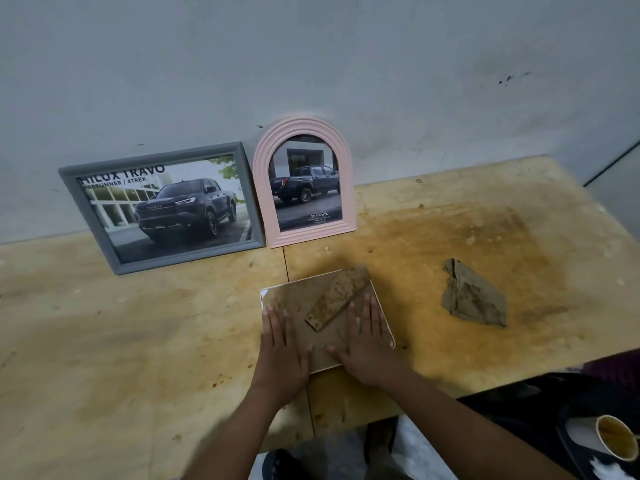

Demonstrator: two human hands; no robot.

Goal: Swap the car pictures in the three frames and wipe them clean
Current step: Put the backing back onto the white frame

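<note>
The face-down frame (pixel 298 299) lies flat on the table (pixel 138 341). The left hand (pixel 282 348) and right hand (pixel 367 341) press on its backing, fingers straight and slightly apart. Behind it, the grey frame (pixel 152 156) and the pink arched frame (pixel 262 188) each contain a truck picture. A crumpled cloth (pixel 474 299) lies to its right.

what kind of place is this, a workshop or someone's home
Likely a rough workshop or back room: a bare, stained plywood table, a scuffed grey wall behind it, and a dirty rag lying on the table.
</note>
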